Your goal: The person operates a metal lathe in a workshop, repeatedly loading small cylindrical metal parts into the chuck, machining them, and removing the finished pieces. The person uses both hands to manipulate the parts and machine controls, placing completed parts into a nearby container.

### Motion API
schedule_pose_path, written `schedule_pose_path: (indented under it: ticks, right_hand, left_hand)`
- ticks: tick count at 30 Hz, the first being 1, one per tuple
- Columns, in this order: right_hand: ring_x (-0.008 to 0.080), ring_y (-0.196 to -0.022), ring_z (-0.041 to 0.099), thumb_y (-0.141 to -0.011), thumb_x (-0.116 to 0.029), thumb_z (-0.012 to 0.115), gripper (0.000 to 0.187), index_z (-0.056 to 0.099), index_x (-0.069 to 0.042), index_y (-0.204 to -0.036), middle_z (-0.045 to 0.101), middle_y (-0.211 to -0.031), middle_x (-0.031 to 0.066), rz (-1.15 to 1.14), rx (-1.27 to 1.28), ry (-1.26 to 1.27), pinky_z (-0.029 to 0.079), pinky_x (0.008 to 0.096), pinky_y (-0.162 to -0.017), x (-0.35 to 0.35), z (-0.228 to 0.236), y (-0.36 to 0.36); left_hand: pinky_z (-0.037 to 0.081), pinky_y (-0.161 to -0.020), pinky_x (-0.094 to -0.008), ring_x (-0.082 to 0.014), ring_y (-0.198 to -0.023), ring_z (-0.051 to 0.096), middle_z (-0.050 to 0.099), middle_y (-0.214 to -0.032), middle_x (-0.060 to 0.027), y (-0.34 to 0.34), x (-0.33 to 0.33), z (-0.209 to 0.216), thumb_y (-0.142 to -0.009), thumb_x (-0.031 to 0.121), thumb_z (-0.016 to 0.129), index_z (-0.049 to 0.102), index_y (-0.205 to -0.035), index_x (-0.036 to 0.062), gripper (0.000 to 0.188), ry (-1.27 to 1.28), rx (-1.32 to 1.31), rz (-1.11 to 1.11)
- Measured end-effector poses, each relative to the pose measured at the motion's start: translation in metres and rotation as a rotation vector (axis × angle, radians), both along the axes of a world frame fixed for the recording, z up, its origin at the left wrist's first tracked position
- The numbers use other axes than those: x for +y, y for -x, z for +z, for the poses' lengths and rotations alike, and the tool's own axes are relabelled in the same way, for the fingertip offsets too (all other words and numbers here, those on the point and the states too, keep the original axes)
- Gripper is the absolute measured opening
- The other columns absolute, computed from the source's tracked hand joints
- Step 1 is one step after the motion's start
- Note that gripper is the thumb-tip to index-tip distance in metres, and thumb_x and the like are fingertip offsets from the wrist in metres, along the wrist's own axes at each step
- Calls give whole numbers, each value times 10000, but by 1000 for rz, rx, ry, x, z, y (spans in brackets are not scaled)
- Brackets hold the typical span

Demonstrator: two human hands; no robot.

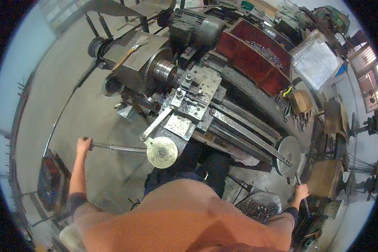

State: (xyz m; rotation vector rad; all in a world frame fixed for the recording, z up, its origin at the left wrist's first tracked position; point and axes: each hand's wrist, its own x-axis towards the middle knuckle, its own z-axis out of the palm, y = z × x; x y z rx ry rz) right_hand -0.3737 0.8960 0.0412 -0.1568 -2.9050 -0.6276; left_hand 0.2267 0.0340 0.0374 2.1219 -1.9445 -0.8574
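A metal lathe stands in front of me. My left hand is closed round the outer end of a long metal lever, which reaches out from a pale round disc at the lathe's near side. Far to the right, my right hand grips a metal rod handle below a grey handwheel. Between them lies the slide with its tool post, close to the shiny chuck. A flat steel wrench-like bar rests by the disc.
A wood-handled brush lies on the headstock. Behind the bed sits a red tray with many small metal parts. Spanners lie to its right. Near my right arm is a container of small dark parts. A dark box stands at left.
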Motion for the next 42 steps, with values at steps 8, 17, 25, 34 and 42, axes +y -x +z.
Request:
schedule_pose_path:
  ticks: [8, 17, 25, 34, 42]
  right_hand:
    - [337, -1043, 487, -618, -262, 663, 579, 488, -37, -1122, 535, -1102, 169, 183, 379, 106, 381, 457, -873, -46, -30, -48]
    - [346, -969, 539, -598, -215, 632, 422, 620, 5, -958, 569, -1052, 212, -40, -81, 614, 424, 395, -838, -112, -44, -155]
    - [351, -799, 596, -601, -204, 636, 338, 658, -15, -880, 615, -859, 233, 49, 16, 655, 463, 380, -750, -169, 40, -132]
    - [252, -908, 595, -603, -79, 612, 365, 619, -10, -962, 627, -948, 147, 751, -81, 981, 439, 324, -825, -374, 152, -42]
    - [301, -769, 600, -567, -217, 612, 299, 669, -62, -816, 630, -810, 155, 1587, -398, 858, 477, 351, -725, -660, 174, -87]
  left_hand:
    - [463, -773, -410, -326, -902, 578, 600, -966, -192, 102, -91, -74, -710, 275, 608, 576, -1012, 24, 394, 371, -368, -599]
    - [475, -748, -412, -336, -866, 590, 603, -912, -206, 193, -73, -134, -762, 291, 581, 560, -893, -3, 322, 294, -311, -544]
    - [462, -789, -420, -338, -905, 582, 597, -953, -192, 190, -79, -120, -735, 218, 557, 522, -961, 20, 303, 164, -473, -816]
    - [466, -759, -398, -315, -895, 586, 608, -957, -173, 160, -83, -61, -751, 238, 583, 557, -999, 27, 327, 121, -249, -928]
    - [456, -761, -408, -320, -923, 576, 611, -977, -157, 2, -134, 122, -862, 402, 432, 540, -1124, 94, 418, 664, -333, -331]
